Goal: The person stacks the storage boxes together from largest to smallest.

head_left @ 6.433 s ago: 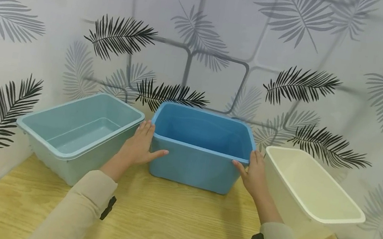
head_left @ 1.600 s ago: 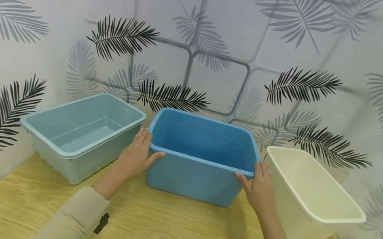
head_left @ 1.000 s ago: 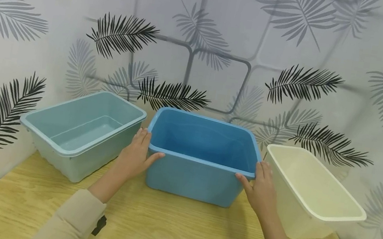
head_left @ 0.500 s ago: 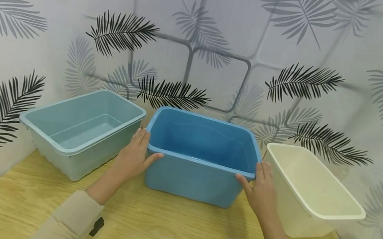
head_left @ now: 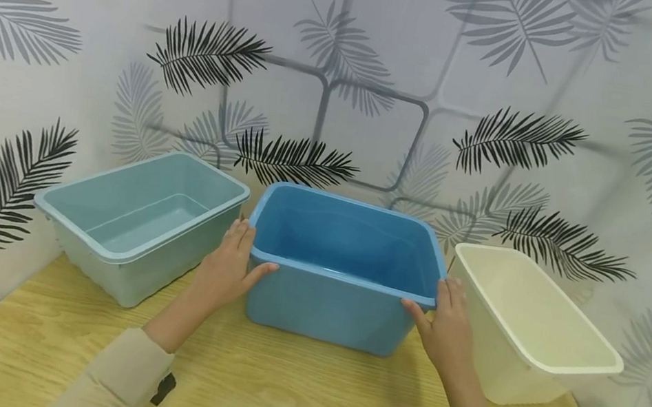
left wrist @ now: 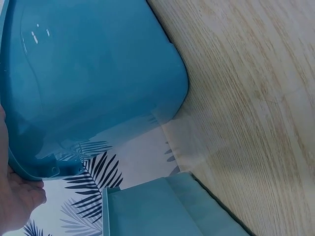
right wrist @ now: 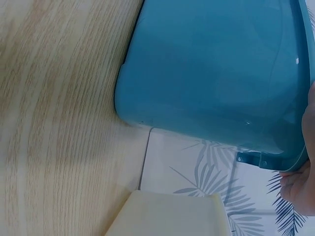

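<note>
A blue plastic storage bin [head_left: 324, 304] stands on the table in the middle of the head view, its open top showing a bare inside. At its near left corner my left hand [head_left: 225, 266] grips the rim, thumb along the front wall. My right hand [head_left: 447, 328] holds the near right corner the same way. Both wrist views show fingers hooked under the rim: the left hand [left wrist: 17, 201] beside the bin wall [left wrist: 98, 64], and the right hand [right wrist: 300, 187] at the opposite end. The bin's base appears to rest on the wood.
A pale teal bin [head_left: 149, 262] stands angled at the left, close to my left hand. On the right is a cream bin [head_left: 486, 351], close to my right hand. The wood-grain table [head_left: 286, 399] runs back to a leaf-patterned wall [head_left: 385, 52].
Compared with the oldest frame, the blue bin has come nearer to me, with both hands gripping its corners throughout. Over the last second it has barely shifted. The side bins stay put.
</note>
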Motion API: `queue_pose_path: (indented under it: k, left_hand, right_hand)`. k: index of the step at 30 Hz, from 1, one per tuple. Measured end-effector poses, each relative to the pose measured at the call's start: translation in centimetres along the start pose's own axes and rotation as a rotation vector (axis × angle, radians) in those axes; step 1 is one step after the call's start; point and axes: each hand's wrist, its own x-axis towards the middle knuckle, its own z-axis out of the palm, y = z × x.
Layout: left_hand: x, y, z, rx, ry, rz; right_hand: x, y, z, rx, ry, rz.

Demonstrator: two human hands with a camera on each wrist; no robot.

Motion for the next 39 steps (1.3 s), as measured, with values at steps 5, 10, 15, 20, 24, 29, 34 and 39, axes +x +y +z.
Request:
queue_pose_path:
  k: [5,10,15,20,24,29,34,39]
  left_hand:
    - [-0.1,0.0,0.0,0.001,0.0,0.001]
    - [-0.3,0.1,-0.1,-0.005,-0.002,0.005]
    - [-0.5,0.2,-0.3,-0.009,0.011,0.018]
    - [-0.8,0.4,-0.5,-0.003,0.022,0.032]
    - [-1.0,0.5,-0.6,-0.006,0.019,0.028]
    - [-1.3,0.5,-0.6,0.0,0.022,0.023]
    - [-1.4,0.6,-0.7,0.011,0.033,0.028]
    - [-1.6,0.6,-0.8,0.019,0.051,0.042]
  right_hand:
    - [-0.2,-0.1,-0.1,-0.008,-0.005,0.006]
    - [-0.3,0.0,-0.2,-0.013,0.0,0.002]
    - [-0.5,-0.1,-0.2,-0.004,0.019,-0.014]
    - [-0.7,-0.1,-0.4,-0.007,0.02,-0.018]
    - [-0.9,-0.2,-0.4,-0.013,0.022,-0.018]
    - [-1.2,-0.3,-0.5,-0.015,0.025,-0.013]
    - [-1.3,-0.3,-0.6,-0.008,0.035,-0.016]
    - [-1.5,-0.4,-0.6,-0.014,0.045,-0.023]
